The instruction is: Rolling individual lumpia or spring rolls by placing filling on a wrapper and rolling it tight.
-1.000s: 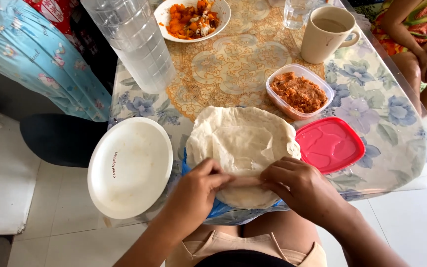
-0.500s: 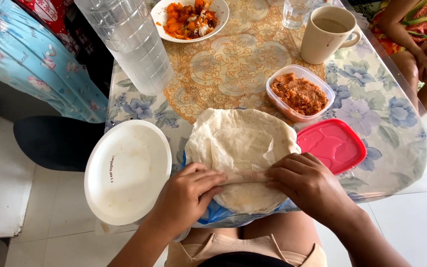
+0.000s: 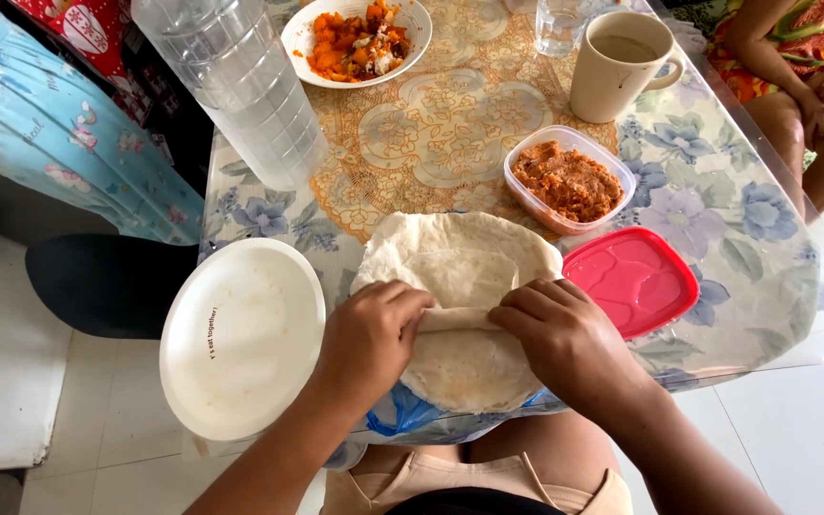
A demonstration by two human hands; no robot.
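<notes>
Left hand: the left hand [image 3: 369, 336] lies knuckles up on the round thin dough wrapper [image 3: 460, 277], fingers curled onto the left end of its rolled fold [image 3: 458, 319].
Right hand: the right hand [image 3: 565, 336] presses the right end of the same fold, fingers bent and closed over it.
Wrapper: lies at the near edge of the tabletop [image 3: 746, 257], on a blue plastic bag [image 3: 398, 412] that shows at 6 o'clock beneath it.
At 9 o'clock: an empty white plate [image 3: 240, 334], just beside the wrapper.
At 3 o'clock: a red plastic lid [image 3: 631, 278], touching the wrapper's edge.
At 1 o'clock: a clear tub of orange-brown filling [image 3: 567, 181]; beyond it a beige mug [image 3: 617, 67].
At 11 o'clock: a tall clear pitcher [image 3: 240, 81].
At 12 o'clock: a white bowl of orange food [image 3: 357, 38], well apart.
</notes>
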